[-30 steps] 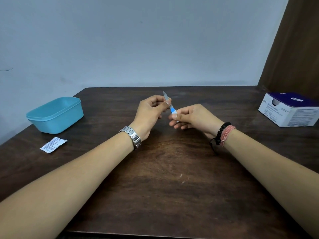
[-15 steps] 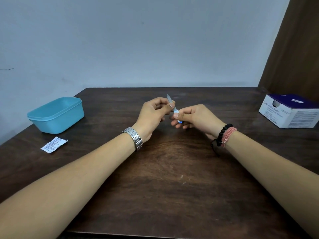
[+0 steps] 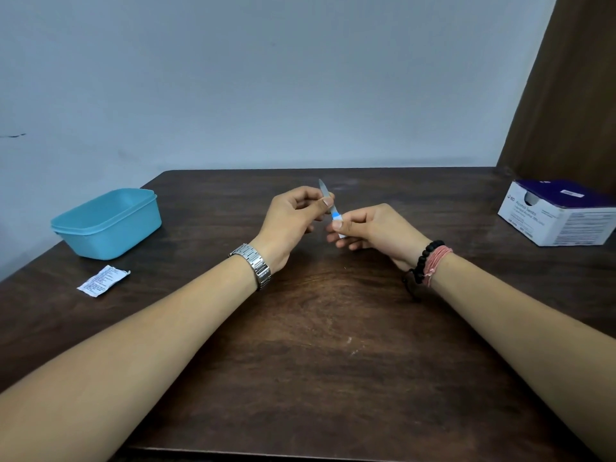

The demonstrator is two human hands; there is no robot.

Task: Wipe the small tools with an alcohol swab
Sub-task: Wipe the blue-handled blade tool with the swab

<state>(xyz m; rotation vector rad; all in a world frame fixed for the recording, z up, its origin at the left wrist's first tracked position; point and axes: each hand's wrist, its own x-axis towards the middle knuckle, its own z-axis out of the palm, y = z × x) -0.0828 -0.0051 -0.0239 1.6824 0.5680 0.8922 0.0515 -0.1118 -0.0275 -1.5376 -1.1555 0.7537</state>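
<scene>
Above mid-table, toward the far edge: left hand [image 3: 289, 221] pinching the grey blade of a small blue-handled metal tool [image 3: 328, 201], tip tilted up and away. Just beside, right hand [image 3: 370, 230] curled round the handle end. Whether a swab sits in the fingers, cannot tell. Broad bare dark wooden table [image 3: 320, 361] nearer; teal plastic lidded box [image 3: 106, 223] and torn white sachet [image 3: 103, 281] by left edge, white-and-purple cardboard carton [image 3: 560, 213] at right edge.

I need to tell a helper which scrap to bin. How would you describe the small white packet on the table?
On the dark wooden table, look to the left side, in front of the turquoise plastic box. The packet lies flat beside it: small, white, crinkled, covered in tiny print, and touched by neither hand.
</scene>
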